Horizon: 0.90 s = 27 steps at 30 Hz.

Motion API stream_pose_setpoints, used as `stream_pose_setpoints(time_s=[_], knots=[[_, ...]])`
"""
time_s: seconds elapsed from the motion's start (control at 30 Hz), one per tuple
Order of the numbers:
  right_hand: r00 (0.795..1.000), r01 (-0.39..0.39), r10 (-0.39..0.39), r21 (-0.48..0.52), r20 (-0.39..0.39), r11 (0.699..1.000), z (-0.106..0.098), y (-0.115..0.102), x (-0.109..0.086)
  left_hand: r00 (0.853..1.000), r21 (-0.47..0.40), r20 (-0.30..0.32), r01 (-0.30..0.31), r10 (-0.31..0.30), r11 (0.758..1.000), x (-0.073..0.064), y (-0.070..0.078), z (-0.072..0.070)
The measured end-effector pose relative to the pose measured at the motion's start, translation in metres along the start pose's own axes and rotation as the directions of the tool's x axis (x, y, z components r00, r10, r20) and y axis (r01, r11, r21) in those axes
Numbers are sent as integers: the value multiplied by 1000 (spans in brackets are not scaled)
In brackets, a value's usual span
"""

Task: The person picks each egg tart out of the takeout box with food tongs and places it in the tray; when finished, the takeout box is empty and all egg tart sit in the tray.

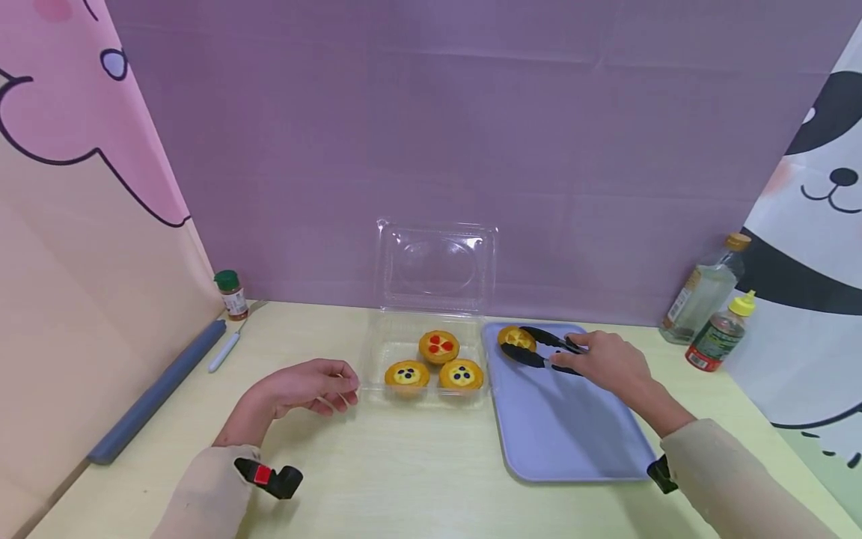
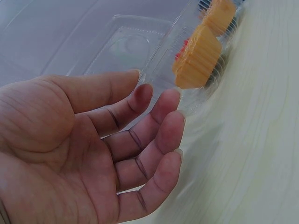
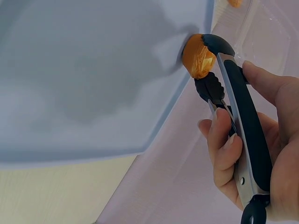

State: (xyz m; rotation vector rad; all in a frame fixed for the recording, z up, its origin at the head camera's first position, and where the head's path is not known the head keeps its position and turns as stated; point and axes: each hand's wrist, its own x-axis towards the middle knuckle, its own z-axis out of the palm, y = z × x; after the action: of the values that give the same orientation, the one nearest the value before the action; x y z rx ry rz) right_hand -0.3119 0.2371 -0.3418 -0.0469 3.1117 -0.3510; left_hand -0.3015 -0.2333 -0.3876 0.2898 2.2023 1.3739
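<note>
In the head view my right hand (image 1: 609, 363) grips black-and-silver tongs (image 1: 528, 355) over the blue-grey tray (image 1: 566, 442). The tongs' black tips hold an egg tart (image 1: 517, 339) with a pale pattern on top, at the tray's far left corner. My left hand (image 1: 310, 388) is at the left rim of the clear plastic container (image 1: 373, 352); thumb and index finger pinch the rim, the other fingers loosely bent. Inside the container are a tart with red pieces (image 1: 439, 346) and two tarts with dark berries, one on the left (image 1: 407, 373), one on the right (image 1: 461, 374).
The container's lid (image 1: 436, 266) stands raised against the purple backdrop. At the left are a green-capped jar (image 1: 232, 294), a light-handled tool (image 1: 225, 352) and a long blue-grey roll (image 1: 158, 397). A tall bottle (image 1: 703, 296) and a yellow-capped bottle (image 1: 720, 337) stand far right.
</note>
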Motion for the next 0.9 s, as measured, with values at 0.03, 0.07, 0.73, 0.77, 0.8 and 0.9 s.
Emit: stream_pose_setpoints(time_s=[0.03,0.07,0.73,0.77,0.8,0.9], knots=[[1000,-3,3,-2,4,1000,0,0,1,1000,-1,-1,2,-2,1000,0,0,0],[1000,-4,4,-4,6,1000,0,0,1,1000,-3,-2,3,-3,1000,0,0,0],[1000,-5,5,-1,26,1000,-1,-3,1,1000,-8,1,3,-3,1000,0,0,0],[1000,-5,5,0,29,1000,-2,-3,1,1000,-9,1,4,-4,1000,0,0,0],[1000,-5,5,2,30,1000,-2,-3,0,1000,-10,2,4,-4,1000,0,-1,0],[1000,0,0,1,31,1000,-2,-2,-1,1000,-9,4,5,-5,1000,0,0,-1]])
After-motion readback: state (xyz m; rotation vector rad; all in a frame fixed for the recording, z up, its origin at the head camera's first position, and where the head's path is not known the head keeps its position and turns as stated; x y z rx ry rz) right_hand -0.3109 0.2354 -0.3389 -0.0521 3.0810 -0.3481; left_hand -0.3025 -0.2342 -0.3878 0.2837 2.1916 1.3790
